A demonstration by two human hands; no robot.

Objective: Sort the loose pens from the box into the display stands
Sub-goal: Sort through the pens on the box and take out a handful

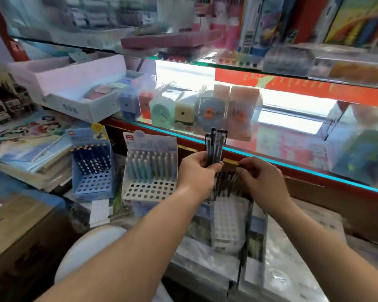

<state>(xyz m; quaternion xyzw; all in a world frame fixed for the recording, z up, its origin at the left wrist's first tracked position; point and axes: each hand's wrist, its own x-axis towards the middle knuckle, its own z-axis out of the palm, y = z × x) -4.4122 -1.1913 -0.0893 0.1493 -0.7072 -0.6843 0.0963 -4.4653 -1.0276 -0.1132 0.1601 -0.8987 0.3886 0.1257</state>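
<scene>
My left hand (198,172) grips a bundle of several dark pens (215,144), held upright above a white display stand (226,223) whose back rows hold dark pens. My right hand (260,179) hovers over those back rows with fingers curled; motion blur hides whether it pinches a pen. To the left stands a white stand (150,188) with pale blue-green pens in its rear holes. Further left is a blue stand (92,177) with dark blue pens.
A glass counter edge with a cyan strip (271,162) runs behind the stands. Boxed sharpeners (184,114) sit on the glass shelf. Stacked books (28,149) lie at left, a white box (74,88) behind them. Wrapped packs (282,269) lie under the near stand.
</scene>
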